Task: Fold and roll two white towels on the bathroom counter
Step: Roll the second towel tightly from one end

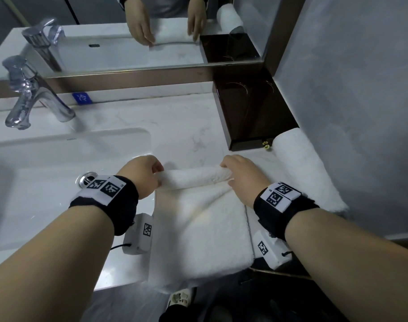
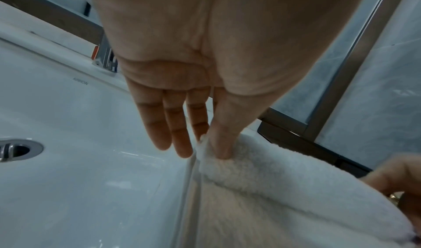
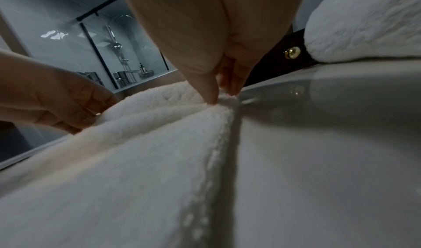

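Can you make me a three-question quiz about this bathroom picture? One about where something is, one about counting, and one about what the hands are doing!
1. Where is the already rolled towel?
A. In the sink
B. By the wall, right of the towel being rolled
C. On the floor

2. How many towels are on the counter?
A. One
B. Two
C. Four

3. What are the left hand and right hand doing?
A. Pinching the two ends of the rolled edge of the flat towel
B. Turning the faucet
C. Resting open on the counter

Answers: 1 B, the head view shows it beside the grey wall. 2 B, one rolled, one partly rolled. 3 A, both wrist views show thumb and fingers pinching the roll's ends.
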A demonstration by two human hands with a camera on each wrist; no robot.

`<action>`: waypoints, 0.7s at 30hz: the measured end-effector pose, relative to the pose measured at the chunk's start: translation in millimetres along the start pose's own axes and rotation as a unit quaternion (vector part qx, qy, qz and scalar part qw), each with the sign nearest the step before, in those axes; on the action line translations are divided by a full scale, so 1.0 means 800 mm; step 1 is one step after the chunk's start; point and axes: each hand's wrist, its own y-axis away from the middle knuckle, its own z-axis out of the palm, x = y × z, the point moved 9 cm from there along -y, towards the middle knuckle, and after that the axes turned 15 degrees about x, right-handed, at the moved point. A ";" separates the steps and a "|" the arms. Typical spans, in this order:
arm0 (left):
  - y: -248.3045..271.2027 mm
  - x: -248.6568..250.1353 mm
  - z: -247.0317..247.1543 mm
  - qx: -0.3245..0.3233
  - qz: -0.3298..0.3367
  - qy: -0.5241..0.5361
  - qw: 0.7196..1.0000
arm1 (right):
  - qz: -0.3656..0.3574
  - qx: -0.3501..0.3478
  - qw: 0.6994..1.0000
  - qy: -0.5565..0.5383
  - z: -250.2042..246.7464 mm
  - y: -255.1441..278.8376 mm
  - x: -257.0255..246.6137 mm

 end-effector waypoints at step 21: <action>0.014 0.050 0.009 0.009 0.151 0.052 0.987 | -0.088 0.013 0.994 0.067 0.054 0.092 -0.108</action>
